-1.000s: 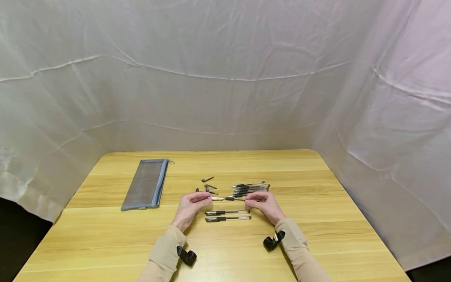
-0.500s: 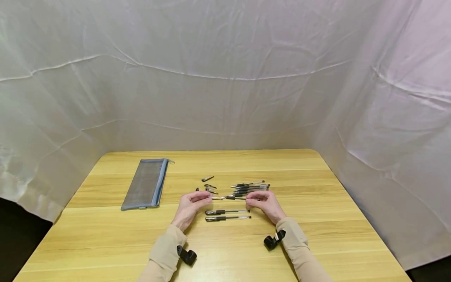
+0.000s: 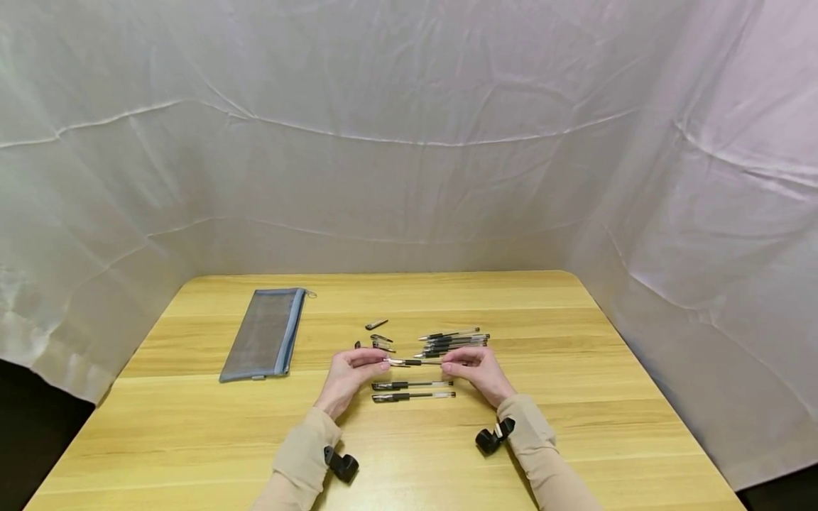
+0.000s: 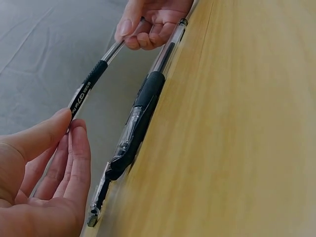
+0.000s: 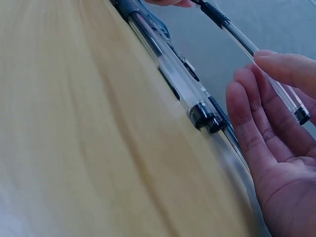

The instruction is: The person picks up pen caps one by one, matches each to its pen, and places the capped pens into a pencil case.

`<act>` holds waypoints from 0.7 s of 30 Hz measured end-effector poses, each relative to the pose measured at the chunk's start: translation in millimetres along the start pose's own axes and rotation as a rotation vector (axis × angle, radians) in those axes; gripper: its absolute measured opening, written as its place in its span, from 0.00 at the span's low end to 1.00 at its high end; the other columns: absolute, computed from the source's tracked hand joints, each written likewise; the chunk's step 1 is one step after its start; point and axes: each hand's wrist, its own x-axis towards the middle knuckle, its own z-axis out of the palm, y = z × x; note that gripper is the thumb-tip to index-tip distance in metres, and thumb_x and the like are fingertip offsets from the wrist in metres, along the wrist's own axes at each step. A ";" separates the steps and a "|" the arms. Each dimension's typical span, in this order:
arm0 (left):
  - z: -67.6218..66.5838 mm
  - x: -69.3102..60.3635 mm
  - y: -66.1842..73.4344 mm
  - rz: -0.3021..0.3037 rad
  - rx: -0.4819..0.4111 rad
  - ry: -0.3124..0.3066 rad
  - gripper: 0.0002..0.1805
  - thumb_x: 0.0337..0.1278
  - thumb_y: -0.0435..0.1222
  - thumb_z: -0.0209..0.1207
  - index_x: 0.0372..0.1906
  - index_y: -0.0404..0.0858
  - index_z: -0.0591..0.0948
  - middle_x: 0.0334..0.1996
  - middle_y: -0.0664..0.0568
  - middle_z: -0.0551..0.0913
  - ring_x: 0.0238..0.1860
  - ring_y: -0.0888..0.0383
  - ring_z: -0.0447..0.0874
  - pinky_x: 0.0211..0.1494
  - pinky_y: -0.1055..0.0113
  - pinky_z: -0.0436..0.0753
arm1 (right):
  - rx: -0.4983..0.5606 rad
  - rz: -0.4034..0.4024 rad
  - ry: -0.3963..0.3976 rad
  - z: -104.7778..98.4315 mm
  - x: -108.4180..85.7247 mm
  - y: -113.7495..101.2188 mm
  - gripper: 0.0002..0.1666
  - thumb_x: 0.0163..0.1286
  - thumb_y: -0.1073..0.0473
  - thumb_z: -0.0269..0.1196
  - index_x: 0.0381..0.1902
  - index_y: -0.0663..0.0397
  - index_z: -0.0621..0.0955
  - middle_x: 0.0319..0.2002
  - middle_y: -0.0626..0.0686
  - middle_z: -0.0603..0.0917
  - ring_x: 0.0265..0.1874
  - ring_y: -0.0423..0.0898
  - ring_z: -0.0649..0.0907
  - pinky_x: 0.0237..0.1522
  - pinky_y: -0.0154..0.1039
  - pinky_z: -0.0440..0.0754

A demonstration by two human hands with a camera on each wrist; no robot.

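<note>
Yellow wood-grain table [image 3: 575,433]: surface extends from the right hand [image 3: 479,370] to the right edge; on the other side, a zippered grey mesh pouch [image 3: 265,333], blue-trimmed, lies between the left hand [image 3: 348,375] and the left edge. Gel pen [image 3: 415,362], one, held between the two hands, just above the wood; long axis crosswise, roughly parallel to two capped pens [image 3: 401,397] nearer the person; front end leftward, black-plugged tail rightward. Left hand: thumb and fingertips pinched together on the front end. Right hand: thumb and fingers pinching the clear barrel, plug protruding. Body: slim cylinder, transparent plastic, ribbed black sleeve. Beyond the right hand: cluster of uncapped pens [image 3: 441,345], tips leftward. Beyond the left hand: loose caps [image 3: 381,338], small, dark-and-clear.
</note>
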 end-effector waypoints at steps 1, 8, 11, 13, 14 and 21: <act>0.4 -0.4 0.5 0.002 0.017 0.002 0.23 0.50 0.23 0.70 0.54 0.22 0.80 0.39 0.51 0.91 0.39 0.61 0.89 0.48 0.69 0.88 | 0.004 -0.001 -0.004 0.5 0.1 -0.1 0.19 0.63 0.69 0.69 0.46 0.82 0.80 0.36 0.42 0.90 0.32 0.40 0.90 0.43 0.36 0.89; -1.1 -3.2 3.0 0.016 0.129 -0.002 0.23 0.50 0.26 0.71 0.54 0.26 0.81 0.41 0.44 0.91 0.38 0.62 0.88 0.50 0.71 0.85 | -0.003 -0.010 -0.001 2.6 0.2 -1.0 0.19 0.62 0.67 0.70 0.45 0.81 0.81 0.33 0.42 0.90 0.31 0.39 0.89 0.41 0.34 0.88; -2.4 -3.4 2.3 0.025 0.167 -0.020 0.25 0.49 0.26 0.72 0.56 0.27 0.80 0.40 0.44 0.91 0.38 0.62 0.88 0.51 0.72 0.84 | 0.011 -0.019 -0.006 2.8 0.3 -1.9 0.19 0.62 0.67 0.70 0.44 0.81 0.81 0.31 0.44 0.91 0.29 0.40 0.88 0.40 0.34 0.87; -3.1 -3.4 1.9 0.041 0.181 -0.043 0.26 0.50 0.26 0.71 0.57 0.27 0.80 0.42 0.43 0.91 0.38 0.62 0.87 0.51 0.72 0.84 | 0.033 -0.023 -0.010 2.8 0.9 -2.1 0.18 0.63 0.67 0.69 0.44 0.81 0.81 0.31 0.46 0.90 0.28 0.41 0.88 0.39 0.35 0.88; -3.4 -3.3 1.5 0.050 0.184 -0.057 0.26 0.51 0.26 0.71 0.57 0.26 0.79 0.43 0.41 0.90 0.39 0.63 0.88 0.51 0.72 0.85 | 0.043 -0.020 -0.010 2.8 1.2 -2.4 0.18 0.63 0.68 0.69 0.44 0.82 0.81 0.31 0.47 0.91 0.28 0.41 0.88 0.39 0.35 0.88; -6.2 -2.6 0.5 0.076 0.214 -0.085 0.25 0.52 0.26 0.70 0.57 0.25 0.79 0.46 0.36 0.88 0.39 0.63 0.88 0.49 0.73 0.85 | 0.010 -0.018 -0.027 3.9 3.6 -4.3 0.19 0.63 0.66 0.70 0.45 0.81 0.81 0.33 0.52 0.91 0.28 0.40 0.88 0.38 0.36 0.88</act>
